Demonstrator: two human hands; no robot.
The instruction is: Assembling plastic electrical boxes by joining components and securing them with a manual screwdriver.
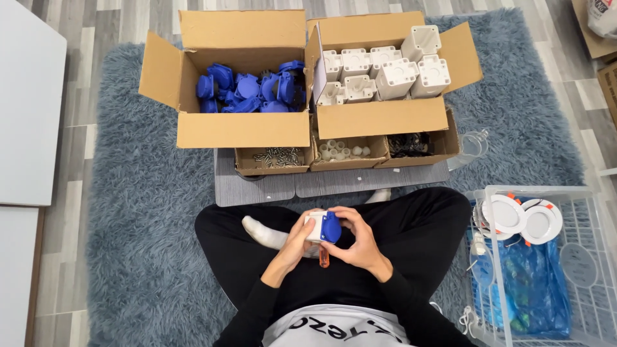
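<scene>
Shaggy grey rug (148, 212): left hand (292, 247) and right hand (357, 244) both closed around white socket housing (315, 226), blue cap (330, 227) outermost; part boxes (244, 128) at far edge.

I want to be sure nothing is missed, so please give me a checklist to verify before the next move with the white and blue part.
1. Both hands on the white housing: left hand and right hand hold it. Ok.
2. Blue cover sits on the housing: ok.
3. Cover fully seated: cannot tell.
4. Orange tool handle under the hands: ok.
5. Screws in the small box: ok.
</scene>
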